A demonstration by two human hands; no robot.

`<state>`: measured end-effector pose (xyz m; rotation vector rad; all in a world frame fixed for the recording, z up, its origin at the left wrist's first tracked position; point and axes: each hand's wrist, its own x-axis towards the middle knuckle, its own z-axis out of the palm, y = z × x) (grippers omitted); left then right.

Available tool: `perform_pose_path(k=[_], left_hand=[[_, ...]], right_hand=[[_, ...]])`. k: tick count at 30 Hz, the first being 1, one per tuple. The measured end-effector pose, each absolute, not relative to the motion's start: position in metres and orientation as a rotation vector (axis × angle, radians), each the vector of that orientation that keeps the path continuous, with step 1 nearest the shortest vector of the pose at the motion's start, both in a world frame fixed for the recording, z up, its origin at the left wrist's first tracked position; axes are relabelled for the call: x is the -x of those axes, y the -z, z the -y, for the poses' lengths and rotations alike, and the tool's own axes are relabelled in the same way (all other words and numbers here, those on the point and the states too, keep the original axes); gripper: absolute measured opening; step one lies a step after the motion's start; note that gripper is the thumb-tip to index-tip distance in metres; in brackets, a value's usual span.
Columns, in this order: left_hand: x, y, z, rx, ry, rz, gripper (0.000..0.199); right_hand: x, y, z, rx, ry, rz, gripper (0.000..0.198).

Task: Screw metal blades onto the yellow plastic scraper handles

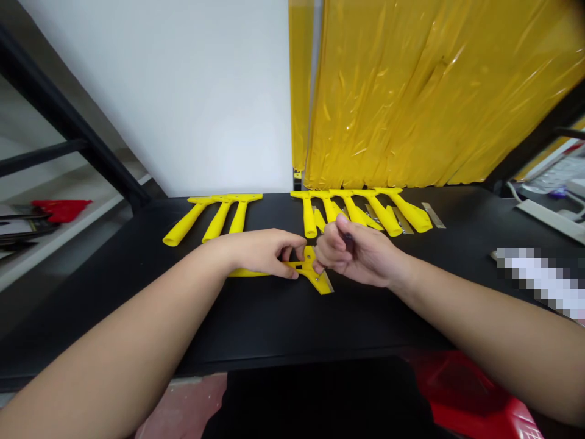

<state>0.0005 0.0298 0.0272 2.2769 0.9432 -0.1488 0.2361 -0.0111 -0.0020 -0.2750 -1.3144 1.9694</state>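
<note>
A yellow scraper (321, 282) lies across the black tabletop with its handle to the left and its wide head to the right. A thin metal blade edge shows along the head, and small screws sit on it. My left hand (262, 251) pinches the scraper near its neck, between thumb and fingers. Over the head, my right hand (361, 251) is closed, its fingers curled and the thumb raised. Something dark shows inside that fist, too hidden to name. Its fingertips are close to the head; whether they touch it, I cannot tell.
Several yellow scrapers (311, 216) lie in a row at the back right, some with metal blades (433, 215) beside them. Three more yellow scrapers (218, 221) lie at the back left. Behind stand a white panel (205, 91) and yellow plastic sheeting (411, 91). Black posts (77, 110) flank the table.
</note>
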Motion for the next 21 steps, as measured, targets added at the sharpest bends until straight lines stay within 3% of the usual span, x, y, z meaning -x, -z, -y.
perform_pose_path(k=[8, 15, 21], left_hand=[[0.0021, -0.0268, -0.0318, -2.308, 0.143, -0.950, 0.033], [0.0020, -0.0275, -0.0309, -2.303, 0.149, -0.953, 0.034], [0.0021, -0.0269, -0.0305, -2.303, 0.141, -0.971, 0.033]], right_hand=[[-0.2325, -0.0011, 0.0171, 0.308, -1.921, 1.242, 0.035], [-0.2349, 0.0069, 0.0093, 0.276, -1.967, 1.309, 0.048], [-0.2337, 0.0051, 0.0140, 0.284, -1.948, 1.187, 0.029]])
